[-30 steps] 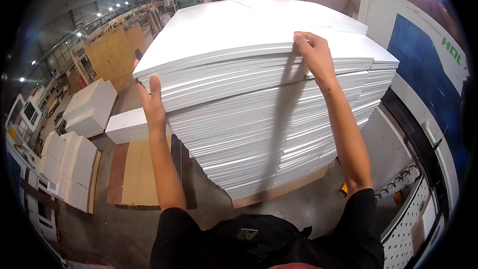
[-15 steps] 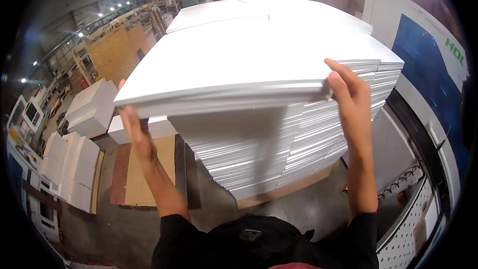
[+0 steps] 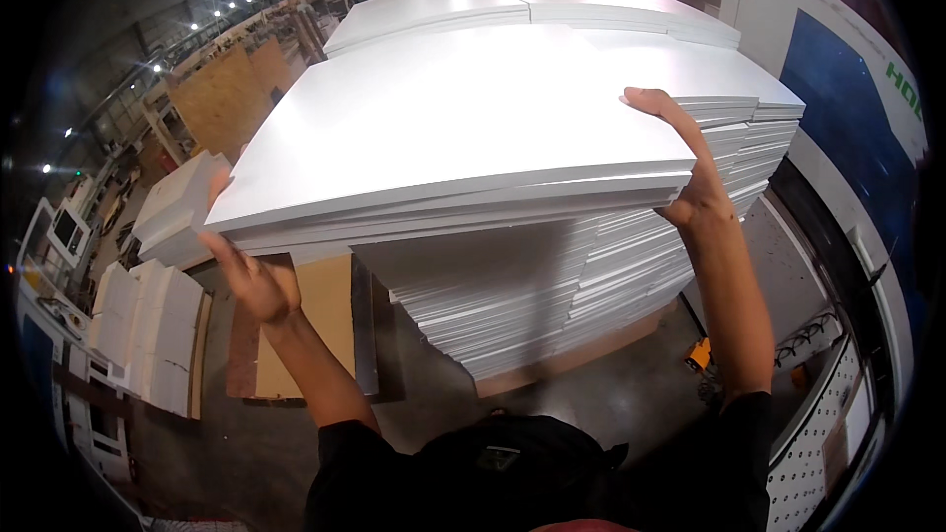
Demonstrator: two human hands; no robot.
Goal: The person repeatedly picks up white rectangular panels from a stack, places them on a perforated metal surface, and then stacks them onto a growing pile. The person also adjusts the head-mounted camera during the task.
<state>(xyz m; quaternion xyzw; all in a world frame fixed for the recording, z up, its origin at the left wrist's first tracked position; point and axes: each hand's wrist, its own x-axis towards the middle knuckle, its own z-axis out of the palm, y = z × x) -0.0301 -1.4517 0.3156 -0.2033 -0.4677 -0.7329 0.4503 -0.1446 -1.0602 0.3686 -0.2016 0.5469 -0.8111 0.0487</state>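
Between my hands is a small stack of several flat white panels (image 3: pixel 453 118), their near edges slightly fanned apart. My left hand (image 3: pixel 254 271) grips the near left corner, with fingers around the side and the edge. At the right end, my right hand (image 3: pixel 690 163) wraps the stack, fingertips on the top face and palm against the edge. The held panels jut toward me over the front of a tall pile of white panels (image 3: pixel 503 305). Whether their far end rests on that pile cannot be made out.
More white panels (image 3: pixel 631 15) lie at the back of the pile. A white and blue machine (image 3: pixel 838 89) stands close on the right. Leftward are shorter panel stacks (image 3: pixel 153 335) and a low tan-topped stack (image 3: pixel 305 335). An orange object (image 3: pixel 699 355) sits on the floor at right.
The held panels have come toward me and slightly left, away from the pile's back row. My right hand now wraps farther around their right end.
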